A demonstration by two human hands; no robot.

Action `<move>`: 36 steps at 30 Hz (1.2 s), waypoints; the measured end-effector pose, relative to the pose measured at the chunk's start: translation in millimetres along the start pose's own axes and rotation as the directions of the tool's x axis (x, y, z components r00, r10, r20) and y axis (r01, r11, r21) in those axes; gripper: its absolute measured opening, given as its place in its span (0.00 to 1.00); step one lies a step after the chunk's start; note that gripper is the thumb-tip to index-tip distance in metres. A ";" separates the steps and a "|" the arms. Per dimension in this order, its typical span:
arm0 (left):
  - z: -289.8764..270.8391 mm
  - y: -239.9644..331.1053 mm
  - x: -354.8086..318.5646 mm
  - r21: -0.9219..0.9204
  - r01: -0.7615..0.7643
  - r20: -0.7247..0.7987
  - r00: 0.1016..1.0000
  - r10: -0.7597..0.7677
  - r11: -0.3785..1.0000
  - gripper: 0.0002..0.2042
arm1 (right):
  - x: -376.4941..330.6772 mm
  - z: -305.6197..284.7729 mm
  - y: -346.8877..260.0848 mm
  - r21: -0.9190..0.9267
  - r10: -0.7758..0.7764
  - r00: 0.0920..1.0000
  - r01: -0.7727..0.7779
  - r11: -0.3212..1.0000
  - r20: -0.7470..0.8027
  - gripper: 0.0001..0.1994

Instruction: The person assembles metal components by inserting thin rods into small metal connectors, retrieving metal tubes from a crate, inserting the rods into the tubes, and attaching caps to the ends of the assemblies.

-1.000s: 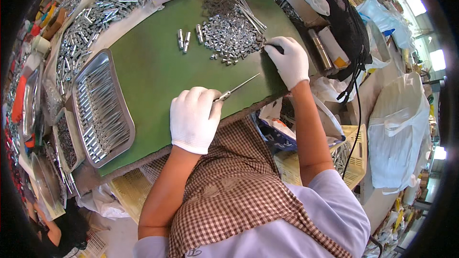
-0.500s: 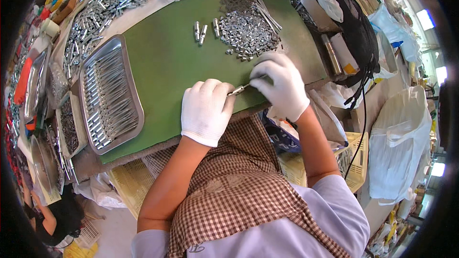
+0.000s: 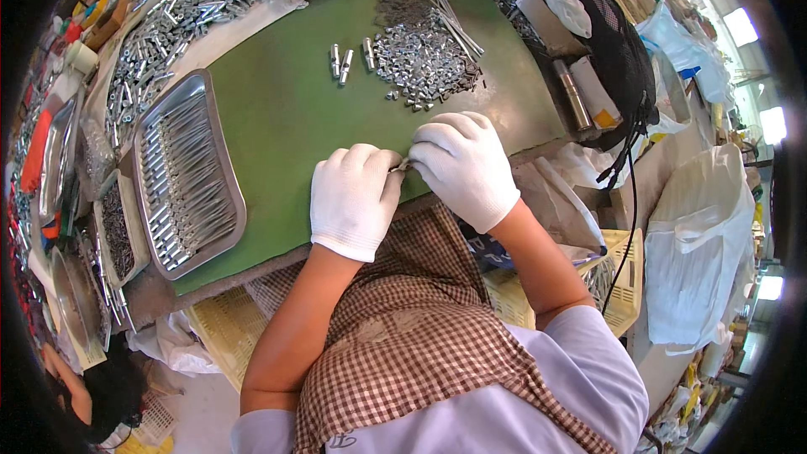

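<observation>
My left hand [image 3: 355, 200], in a white knit glove, is closed around a small shiny metal part [image 3: 398, 166] above the near side of the green work mat [image 3: 286, 134]. My right hand [image 3: 465, 166], gloved the same way, pinches at the part's right end; the fingertips of both hands nearly meet there and hide most of it. Beyond the hands is a heap of small metal sleeves [image 3: 424, 63]. Several short metal tubes [image 3: 345, 66] lie left of the heap. A steel tray [image 3: 239, 202] to my left holds rows of metal tubes with thin rods attached.
Thin metal rods [image 3: 456, 25] rest beside the heap. Loose metal tubes [image 3: 155, 55] cover the far left. A narrow bin of small dark parts [image 3: 118, 231] adjoins the tray. At the right are a black mesh bag [image 3: 618, 50] and a metal cylinder [image 3: 572, 94].
My right hand has come left and slightly down, closing the gap to my left hand. Its fingers now meet at the metal part, more of which is hidden. The whole view has shifted slightly.
</observation>
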State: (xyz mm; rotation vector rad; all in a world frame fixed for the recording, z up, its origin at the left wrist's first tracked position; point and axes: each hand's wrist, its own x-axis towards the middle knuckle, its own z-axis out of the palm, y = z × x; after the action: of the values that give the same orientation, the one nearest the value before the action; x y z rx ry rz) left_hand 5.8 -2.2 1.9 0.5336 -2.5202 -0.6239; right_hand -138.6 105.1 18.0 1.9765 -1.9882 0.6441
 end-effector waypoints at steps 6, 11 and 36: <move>2.3 -1.6 -1.3 0.006 0.004 -0.030 1.000 -0.004 1.000 0.05 | -17.8 -1.3 0.5 0.111 0.050 0.990 -0.036 0.993 -0.129 0.11; 1.5 0.6 -1.7 0.000 0.006 -0.040 0.999 -0.006 1.000 0.04 | -48.8 -38.0 92.1 -0.447 0.463 0.828 -0.560 0.698 -0.315 0.20; 2.6 0.1 -2.0 0.024 0.028 0.000 1.000 -0.028 0.999 0.04 | -55.8 -29.3 -9.2 0.247 0.611 0.790 -0.583 0.774 -0.052 0.34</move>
State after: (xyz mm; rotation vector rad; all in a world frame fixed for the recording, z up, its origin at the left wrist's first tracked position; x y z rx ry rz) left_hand 6.0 -0.4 -0.7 0.5780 -2.5272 -0.6048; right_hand -131.0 168.4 17.6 1.3081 -2.5608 1.1442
